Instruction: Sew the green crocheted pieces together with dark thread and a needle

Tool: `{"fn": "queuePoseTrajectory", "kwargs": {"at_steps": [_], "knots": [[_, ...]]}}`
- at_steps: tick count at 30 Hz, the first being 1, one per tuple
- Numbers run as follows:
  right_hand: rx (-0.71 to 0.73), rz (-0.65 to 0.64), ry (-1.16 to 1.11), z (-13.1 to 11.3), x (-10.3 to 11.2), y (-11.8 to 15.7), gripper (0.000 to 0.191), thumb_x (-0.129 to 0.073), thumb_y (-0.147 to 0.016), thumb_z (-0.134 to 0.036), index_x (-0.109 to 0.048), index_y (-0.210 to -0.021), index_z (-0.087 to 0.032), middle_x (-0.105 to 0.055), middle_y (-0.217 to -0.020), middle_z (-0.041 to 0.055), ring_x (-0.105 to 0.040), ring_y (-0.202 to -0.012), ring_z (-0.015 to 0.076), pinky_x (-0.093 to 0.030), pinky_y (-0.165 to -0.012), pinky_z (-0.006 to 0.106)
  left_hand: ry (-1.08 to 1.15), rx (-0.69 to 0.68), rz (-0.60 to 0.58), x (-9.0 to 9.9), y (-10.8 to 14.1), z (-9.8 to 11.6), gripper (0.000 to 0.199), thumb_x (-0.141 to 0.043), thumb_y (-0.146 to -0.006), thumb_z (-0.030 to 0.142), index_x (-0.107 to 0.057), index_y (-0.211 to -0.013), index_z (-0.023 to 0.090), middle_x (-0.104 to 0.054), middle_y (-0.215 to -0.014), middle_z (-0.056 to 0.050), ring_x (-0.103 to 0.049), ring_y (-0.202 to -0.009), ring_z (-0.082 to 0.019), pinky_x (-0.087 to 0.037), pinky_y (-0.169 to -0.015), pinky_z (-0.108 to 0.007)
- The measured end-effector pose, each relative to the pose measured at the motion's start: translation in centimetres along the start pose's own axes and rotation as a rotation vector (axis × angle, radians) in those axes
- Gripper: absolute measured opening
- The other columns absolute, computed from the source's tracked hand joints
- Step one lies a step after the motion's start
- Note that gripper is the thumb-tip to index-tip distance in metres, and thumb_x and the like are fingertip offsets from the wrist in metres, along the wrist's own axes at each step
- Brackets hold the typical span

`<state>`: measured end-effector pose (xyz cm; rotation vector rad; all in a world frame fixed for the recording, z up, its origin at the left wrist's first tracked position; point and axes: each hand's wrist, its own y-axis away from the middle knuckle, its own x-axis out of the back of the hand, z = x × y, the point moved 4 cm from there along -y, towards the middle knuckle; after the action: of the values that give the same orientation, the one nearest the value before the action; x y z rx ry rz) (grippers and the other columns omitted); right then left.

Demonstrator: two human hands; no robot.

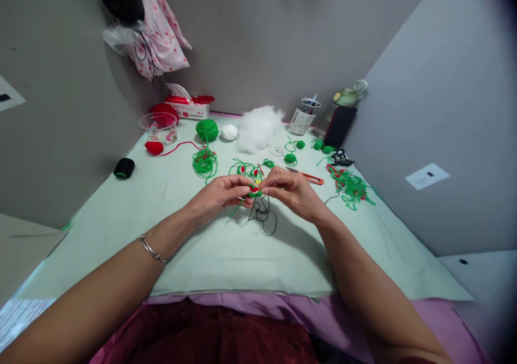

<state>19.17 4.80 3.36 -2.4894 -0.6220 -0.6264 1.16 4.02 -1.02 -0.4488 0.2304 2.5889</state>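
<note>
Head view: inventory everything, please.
Crocheted piece: 1, red/green, between hands
Thread: 1 tangle, black, below piece
Small pieces: 2, red/green, behind hands
Cutter: 1, orange, right
Yarn ball: 1, green, rear left
Tangles: 2, green/red, left and right
Small balls: at least 4, green, right
Stuffing: 1, white, rear
Round ball: 1, white, rear
Tub: 1, clear, rear left
Small bundle: 1, red, before tub
Tissue box: 1, white/red, rear left
Pen jar: 1, clear, rear right
Bottle: 1, green, rear right
Phone: 1, dark, before bottle
Clip: 1, black, right
Unclear object: 1, black, left
Bag: 1, pink, hanging
Cloth: 1, pale green, tabletop
Left hand: 1, bare, on piece
Right hand: 1, bare, at piece
</note>
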Motion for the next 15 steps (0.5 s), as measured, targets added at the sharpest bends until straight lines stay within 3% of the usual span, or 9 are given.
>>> {"fn": "queuePoseTrajectory", "kwargs": {"at_steps": [7,11,15], "knots": [[0.002,0.104,0.158,-0.5,-0.4,0.2,0.007,-0.063,-0.093,-0.017,-0.069,-0.097,-0.018,-0.063,-0.087,0.0034,-0.056,-0.075,0.0132,-0.045,-0.068,0.027,0.03,-0.03,0.075,0.0,-0.2,0.1,0.022,-0.082,-0.075,0.028,-0.069,-0.088,0.016,-0.065,-0.085,0.0,-0.065,-0.072,-0.013,-0.056,-0.08,-0.034],[0.168,0.142,0.297,-2.2,-1.7,0.6,0.015,-0.05,-0.098,-0.012,-0.063,-0.104,-0.018,-0.065,-0.091,0.0049,-0.059,-0.08,0.0139,-0.047,-0.074,0.027,0.035,-0.051,0.111,0.0,-0.2,0.2,0.024,-0.082,-0.074,0.029,-0.066,-0.085,0.015,-0.063,-0.084,0.001,-0.064,-0.074,-0.013,-0.056,-0.081,-0.034],[0.27,0.075,0.575,-2.7,-2.7,0.8,0.018,-0.046,-0.1,-0.013,-0.061,-0.108,-0.017,-0.067,-0.095,0.0086,-0.061,-0.086,0.0167,-0.048,-0.073,0.027,0.021,-0.071,0.137,0.0,-0.3,0.0,0.026,-0.082,-0.073,0.031,-0.064,-0.082,0.015,-0.063,-0.082,0.0,-0.064,-0.076,-0.013,-0.055,-0.082,-0.034]]}}
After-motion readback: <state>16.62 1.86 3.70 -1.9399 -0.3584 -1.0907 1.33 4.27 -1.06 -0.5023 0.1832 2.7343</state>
